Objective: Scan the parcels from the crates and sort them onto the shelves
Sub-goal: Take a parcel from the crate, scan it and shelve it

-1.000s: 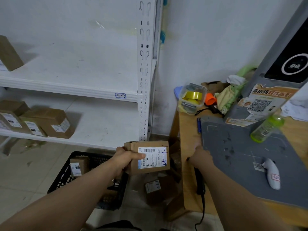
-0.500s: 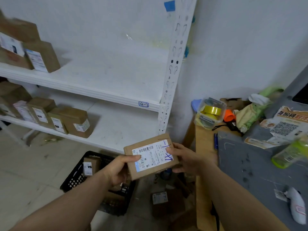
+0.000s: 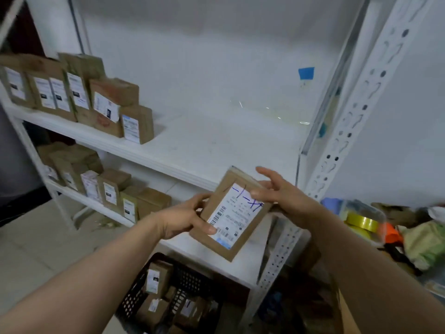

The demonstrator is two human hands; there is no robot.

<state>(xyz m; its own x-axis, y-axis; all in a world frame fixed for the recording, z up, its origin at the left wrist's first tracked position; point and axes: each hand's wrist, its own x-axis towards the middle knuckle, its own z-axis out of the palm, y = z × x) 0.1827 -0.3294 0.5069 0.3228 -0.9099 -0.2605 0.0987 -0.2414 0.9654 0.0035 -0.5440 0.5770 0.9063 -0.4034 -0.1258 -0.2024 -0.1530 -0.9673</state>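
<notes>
A small brown cardboard parcel (image 3: pixel 232 214) with a white barcode label and blue pen marks is held up, tilted, in front of the white shelf unit. My left hand (image 3: pixel 185 219) grips its lower left edge, thumb across the label. My right hand (image 3: pixel 280 190) holds its upper right corner, thumb on the label and fingers spread behind. The middle shelf (image 3: pixel 204 145) lies just behind the parcel. A black crate (image 3: pixel 190 278) with several parcels stands on the floor below.
Rows of labelled parcels stand on the left of the middle shelf (image 3: pixel 79 97) and the lower shelf (image 3: pixel 106 189). A perforated white upright (image 3: pixel 349 121) rises at right. Beside it, a table holds a tub with yellow tape (image 3: pixel 362 221) and clutter.
The view has swung left and up toward the shelves. The parcel has been raised and turned more upright, and my right hand has shifted to its upper right corner.
</notes>
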